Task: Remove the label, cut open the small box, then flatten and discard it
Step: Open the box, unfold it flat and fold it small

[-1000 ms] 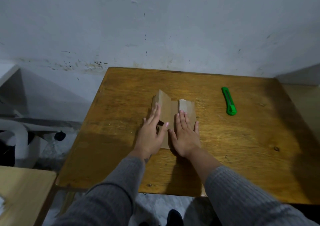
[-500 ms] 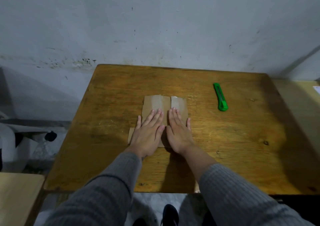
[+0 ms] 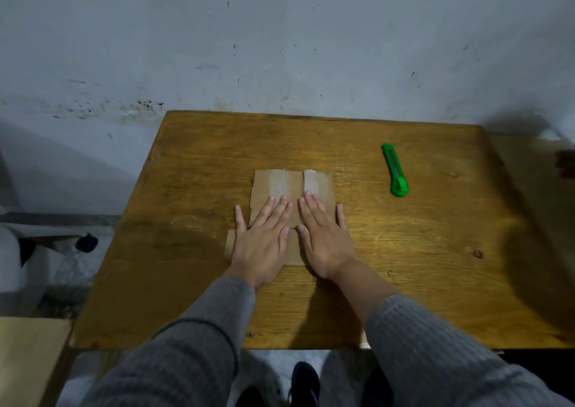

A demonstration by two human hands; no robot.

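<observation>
Box (image 3: pixel 291 185) lies flattened on the table (image 3: pixel 404 251) — our left hand (image 3: pixel 263 235) and right hand (image 3: pixel 323 235) press it, fingers straight; clear tape strips on it, no legible writing — green cutter (image 3: pixel 395 170) well apart.

**Matt card on worn, glossy wood**

The flattened box (image 3: pixel 289 188) under both palms is plain brown cardboard, matt, with strips of clear glossy tape just beyond the fingertips. The table (image 3: pixel 404 251) beneath the hands is varnished wood, grained and knotted, with a dull shine and scuffed patches. The utility knife (image 3: pixel 395 170), well to the right of the right hand (image 3: pixel 323 235), is smooth bright green plastic. Both sleeves (image 3: pixel 435 344) behind the wrists are grey ribbed knit. The wall (image 3: pixel 280 48) beyond the hands is matt, chipped and stained.
</observation>
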